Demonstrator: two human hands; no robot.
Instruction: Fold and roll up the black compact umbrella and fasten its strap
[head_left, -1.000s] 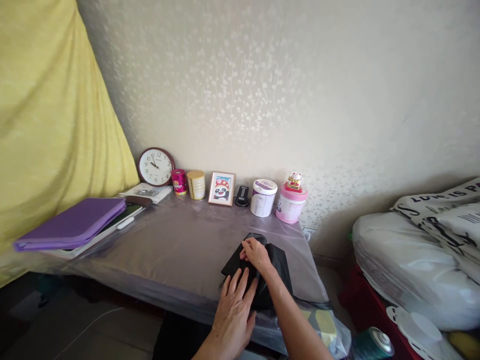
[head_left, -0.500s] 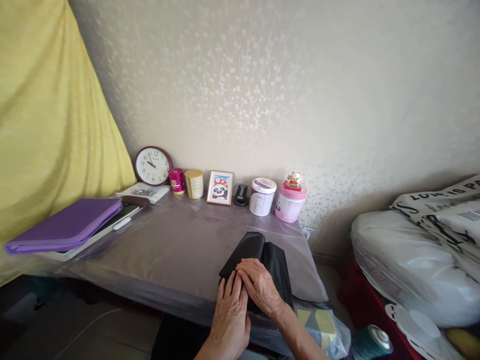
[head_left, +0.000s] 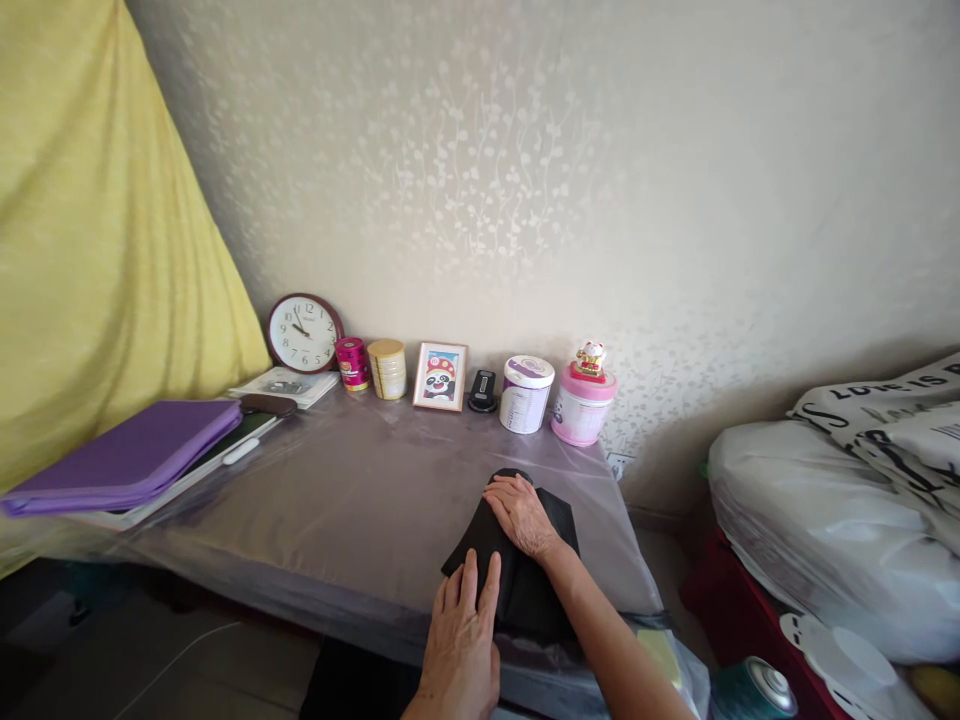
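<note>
Where the thin black folded sheet lies: beneath both hands, on the near right part of the grey-mauve table covered in clear plastic.
Black sheet's long axis: running roughly from the near table edge toward the wall, with a narrow rounded end pointing away, just past the right hand's fingers; one corner juts left beside the left fingertips, and a squarish panel shows to the right of the right hand.
Change since half a second ago: the right hand has slid farther toward the wall and come apart from the left fingers, which it was touching; the left fingers are spread a little wider, and the sheet's far end looks lower.
Left hand: palm down, fingers extended and slightly parted, pressing on the sheet's near left part without grasping it.
Right hand: palm down, fingers together and gently bent, angled leftward across the sheet, resting on it with no visible grip; its forearm slants in from the lower right.
Beyond the right hand: a white round tub with a purple-printed lid and a pink-lidded white tub bearing a white-and-gold cat figurine.
Well left of the left hand: a flat purple folder.
Right of the right forearm: a teal can with a silvery top.
</note>
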